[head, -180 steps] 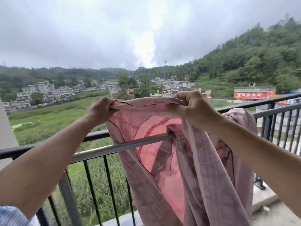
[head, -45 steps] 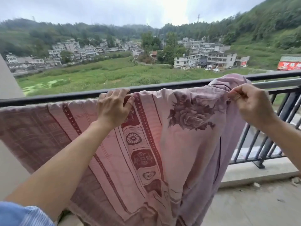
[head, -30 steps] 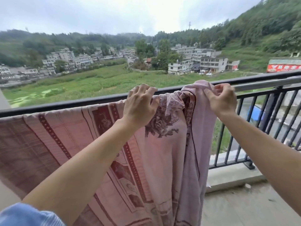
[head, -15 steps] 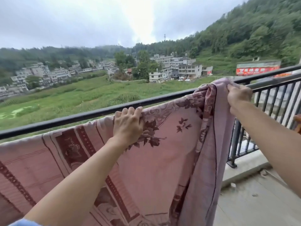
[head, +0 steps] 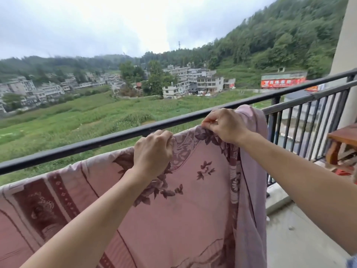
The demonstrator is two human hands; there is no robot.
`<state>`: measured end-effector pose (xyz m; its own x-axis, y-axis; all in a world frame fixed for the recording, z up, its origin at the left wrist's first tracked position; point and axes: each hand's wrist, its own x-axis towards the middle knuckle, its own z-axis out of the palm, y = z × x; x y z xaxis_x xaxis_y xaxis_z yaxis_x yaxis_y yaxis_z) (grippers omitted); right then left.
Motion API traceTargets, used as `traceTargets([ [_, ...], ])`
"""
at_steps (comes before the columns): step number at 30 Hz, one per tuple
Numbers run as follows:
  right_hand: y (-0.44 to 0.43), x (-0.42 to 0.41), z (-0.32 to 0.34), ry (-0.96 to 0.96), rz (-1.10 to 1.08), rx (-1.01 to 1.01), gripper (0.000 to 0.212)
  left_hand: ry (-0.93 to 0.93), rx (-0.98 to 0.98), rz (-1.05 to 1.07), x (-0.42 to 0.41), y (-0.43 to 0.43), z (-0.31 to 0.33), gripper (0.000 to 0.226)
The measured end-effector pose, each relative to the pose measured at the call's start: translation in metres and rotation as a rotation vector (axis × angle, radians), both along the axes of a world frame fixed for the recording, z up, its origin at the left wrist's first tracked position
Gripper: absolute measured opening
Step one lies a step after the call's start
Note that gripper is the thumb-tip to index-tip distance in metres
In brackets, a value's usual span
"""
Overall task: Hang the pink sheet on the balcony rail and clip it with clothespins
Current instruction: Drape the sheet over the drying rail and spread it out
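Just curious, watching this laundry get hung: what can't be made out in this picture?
Head view:
pink sheet: left end and bottom hem cut off by the frame edges.
rail bearing it: mostly hidden under the cloth.
left hand, right hand: fingertips buried in folds they grip.
red sign: lettering too small.

a pink patterned fabric sheet (head: 193,200) with maroon flowers and striped borders hangs spread from lower left to right of centre. its top edge sits just below the dark metal balcony rail (head: 96,144), which slants toward the upper right. the sheet's right end bunches in paler folds. the left hand (head: 152,151) and right hand (head: 226,126) grip its top edge.
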<state>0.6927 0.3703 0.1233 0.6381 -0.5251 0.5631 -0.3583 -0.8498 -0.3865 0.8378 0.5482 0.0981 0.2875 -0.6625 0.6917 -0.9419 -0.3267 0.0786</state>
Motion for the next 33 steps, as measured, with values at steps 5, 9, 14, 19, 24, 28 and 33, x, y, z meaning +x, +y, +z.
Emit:
traceTargets([
  [5, -0.007, 0.004, -0.005, 0.030, 0.008, -0.149, 0.019, 0.073, -0.120, -0.035, -0.009, -0.004, 0.003, 0.015],
  [9, -0.018, -0.017, -0.008, -0.143, 0.043, -0.102, 0.018, 0.048, -0.166, -0.084, -0.032, -0.017, 0.003, 0.014],
  [14, -0.033, -0.072, -0.007, -0.241, 0.038, -0.131, 0.018, 0.054, -0.223, -0.183, -0.075, -0.035, 0.000, 0.014],
  [19, -0.045, -0.075, -0.023, -0.019, 0.164, -0.180, 0.018, 0.098, -0.203, -0.100, -0.081, -0.019, -0.028, 0.012],
  [24, -0.009, -0.043, -0.019, -0.057, 0.312, -0.248, 0.022, 0.132, -0.271, 0.210, -0.058, 0.056, -0.034, 0.016],
  [28, 0.043, -0.001, -0.011, -0.067, 0.445, -0.270, 0.032, 0.221, -0.210, 0.511, -0.032, 0.125, -0.032, 0.023],
  [33, 0.093, 0.055, -0.004, 0.049, 0.476, -0.175, 0.037, 0.317, -0.137, 0.746, 0.002, 0.203, -0.031, 0.041],
])
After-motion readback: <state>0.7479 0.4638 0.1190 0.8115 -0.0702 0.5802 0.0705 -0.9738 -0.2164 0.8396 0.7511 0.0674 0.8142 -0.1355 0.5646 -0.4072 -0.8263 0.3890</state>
